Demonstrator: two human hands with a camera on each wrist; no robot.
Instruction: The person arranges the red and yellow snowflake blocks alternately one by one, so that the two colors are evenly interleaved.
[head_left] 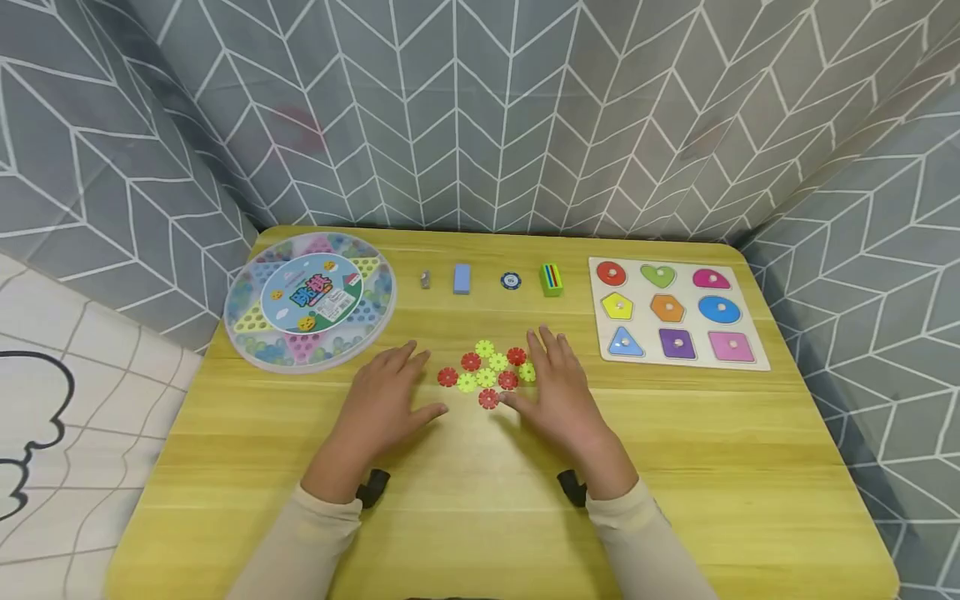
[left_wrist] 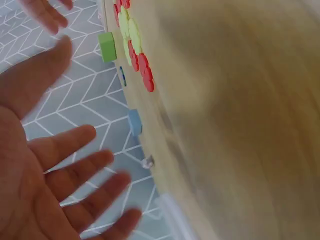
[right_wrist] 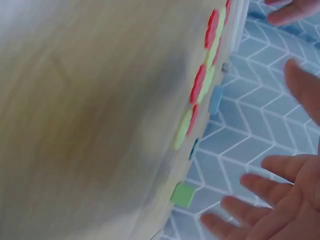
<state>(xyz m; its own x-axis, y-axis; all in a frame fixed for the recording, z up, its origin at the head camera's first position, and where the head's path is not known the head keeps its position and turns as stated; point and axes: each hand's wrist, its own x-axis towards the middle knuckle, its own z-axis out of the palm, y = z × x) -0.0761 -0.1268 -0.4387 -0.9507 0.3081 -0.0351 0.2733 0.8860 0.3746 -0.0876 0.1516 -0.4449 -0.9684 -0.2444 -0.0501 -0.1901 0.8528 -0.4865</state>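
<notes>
A cluster of red and yellow-green snowflake discs (head_left: 487, 372) lies flat on the wooden table (head_left: 480, 517); the wrist views show them edge-on as discs (left_wrist: 134, 45) and discs (right_wrist: 200, 87). My left hand (head_left: 390, 396) hovers just left of the cluster, fingers spread and straight, holding nothing; its palm (left_wrist: 30, 190) is blurred in the left wrist view. My right hand (head_left: 558, 387) is just right of the cluster, fingers straight, nearly touching the nearest discs. Its fingers (right_wrist: 260, 200) hold nothing.
A round marble game box (head_left: 311, 300) sits at the back left. A shape puzzle board (head_left: 678, 312) lies at the back right. Between them stand a small metal piece (head_left: 425, 279), a blue block (head_left: 462, 278), a dark chip (head_left: 511, 281) and a green block (head_left: 551, 279).
</notes>
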